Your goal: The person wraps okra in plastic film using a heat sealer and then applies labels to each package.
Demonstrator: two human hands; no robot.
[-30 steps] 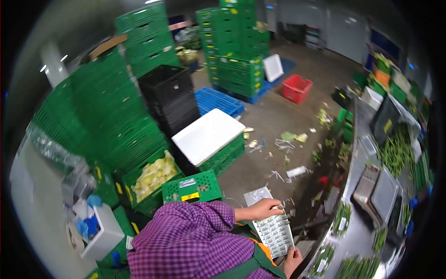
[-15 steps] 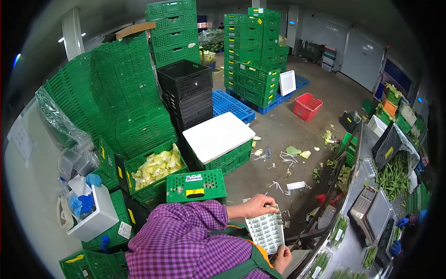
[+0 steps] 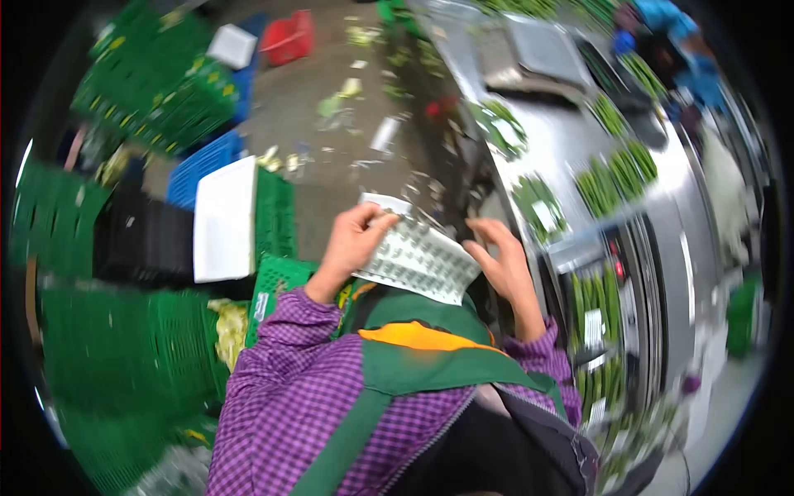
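Observation:
A white sheet with rows of small printed labels (image 3: 420, 258) spreads over the green apron at my waist. Its upper left part is pinched between the thumb and fingers of my left hand (image 3: 354, 241). Beside the sheet's right edge is my right hand (image 3: 506, 263), thumb and forefinger apart with a gap between the tips. Some motion blur softens the sheet's print. Just right of that hand, a wrapped pack of long green vegetables (image 3: 539, 208) lies on the metal table (image 3: 550, 136).
More green packs (image 3: 616, 178) and a scale (image 3: 529, 54) occupy the table, where another person's blue sleeve (image 3: 674, 25) shows. Leftward stand a white lid (image 3: 225, 219) on a green crate, black crates (image 3: 141, 240) and stacked green crates (image 3: 124, 339). Vegetable scraps (image 3: 335, 103) litter the floor.
My view has swung right and down toward the table. The right hand has come off the sheet's lower corner to beside its right edge; the left hand still grips it.

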